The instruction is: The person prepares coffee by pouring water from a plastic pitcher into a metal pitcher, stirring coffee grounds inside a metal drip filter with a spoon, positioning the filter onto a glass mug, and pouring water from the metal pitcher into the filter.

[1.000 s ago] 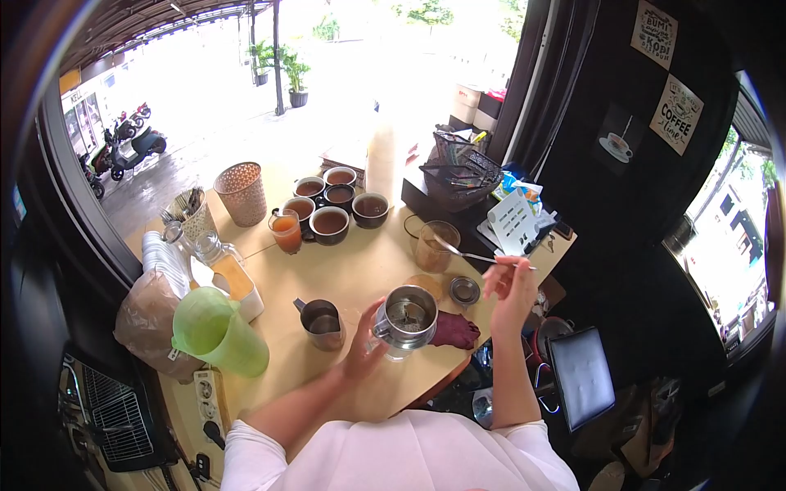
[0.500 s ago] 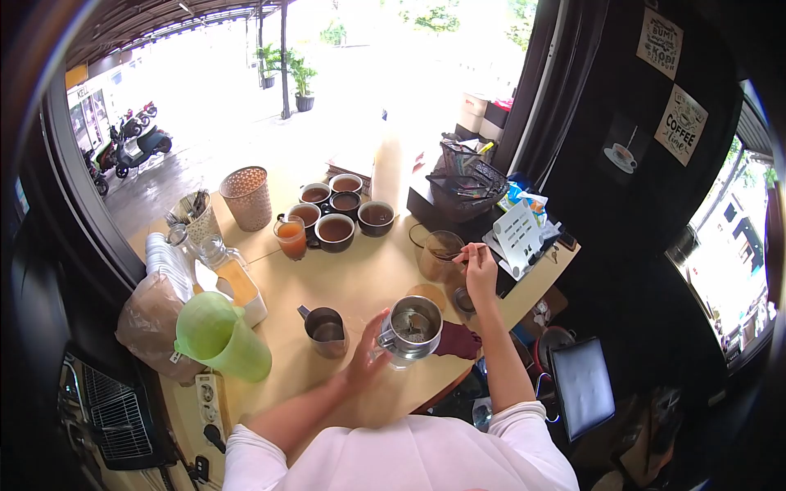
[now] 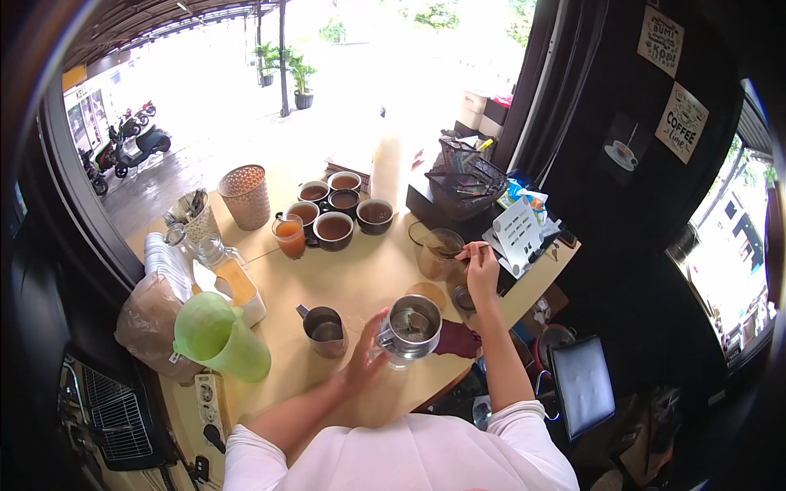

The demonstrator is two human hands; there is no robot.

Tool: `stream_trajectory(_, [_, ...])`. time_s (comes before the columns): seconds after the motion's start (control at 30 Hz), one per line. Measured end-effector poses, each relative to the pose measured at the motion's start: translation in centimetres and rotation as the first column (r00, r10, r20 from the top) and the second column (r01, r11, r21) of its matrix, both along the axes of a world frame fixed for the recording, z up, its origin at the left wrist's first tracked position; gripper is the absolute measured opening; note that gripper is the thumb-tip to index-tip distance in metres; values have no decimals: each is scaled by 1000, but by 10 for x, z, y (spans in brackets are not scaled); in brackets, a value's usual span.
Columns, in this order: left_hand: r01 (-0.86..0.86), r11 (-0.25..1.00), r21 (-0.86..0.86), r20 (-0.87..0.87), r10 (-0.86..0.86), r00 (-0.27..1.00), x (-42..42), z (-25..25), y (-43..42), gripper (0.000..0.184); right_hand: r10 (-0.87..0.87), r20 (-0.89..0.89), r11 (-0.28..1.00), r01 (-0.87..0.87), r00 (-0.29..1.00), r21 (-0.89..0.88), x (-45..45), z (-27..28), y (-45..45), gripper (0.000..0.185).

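Observation:
My left hand [image 3: 370, 352] is wrapped round the left side of a metal drip filter [image 3: 413, 326] that sits on a clear glass, with dark grounds inside it. My right hand [image 3: 481, 263] pinches the end of a spoon, whose far part dips into a brown transparent container [image 3: 440, 255]. Beside the right wrist lies a small round metal piece [image 3: 465, 299], partly hidden. A dark red cloth [image 3: 458, 340] rests at the table edge, right of the filter. A metal pitcher [image 3: 326, 331] stands to the left.
Several dark cups of brown liquid [image 3: 333, 228] stand near a glass of orange drink [image 3: 289, 236] and a tall pale bottle [image 3: 386, 172]. On the left are a green pitcher [image 3: 214, 331] and a woven basket [image 3: 244, 196]. A black mesh organizer [image 3: 467, 176] stands at the back right.
My right hand has moved left and down to the brown container, and the spoon now dips into it. The view has shifted slightly. My left hand keeps its hold on the filter.

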State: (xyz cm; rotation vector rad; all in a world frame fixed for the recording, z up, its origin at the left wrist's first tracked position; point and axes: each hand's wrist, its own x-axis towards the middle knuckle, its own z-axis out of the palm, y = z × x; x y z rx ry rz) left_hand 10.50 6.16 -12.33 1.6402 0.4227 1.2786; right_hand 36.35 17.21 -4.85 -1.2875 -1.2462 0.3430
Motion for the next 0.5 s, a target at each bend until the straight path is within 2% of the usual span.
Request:
stream_trajectory(0.07, [-6,1000,10,-4,6,1000,0,-1,0,71,-7,-10,999,7,1000,-53,-1,8,-7,21])
stream_trajectory(0.37, [6,1000,4,12,-6,1000,1,-1,3,72,27,209,991,-53,978,120,-3,9,-33,14])
stream_trajectory(0.5, [-10,1000,3,-6,10,1000,1,-2,2,71,94,160,984,-116,983,134,-9,27,-66,12])
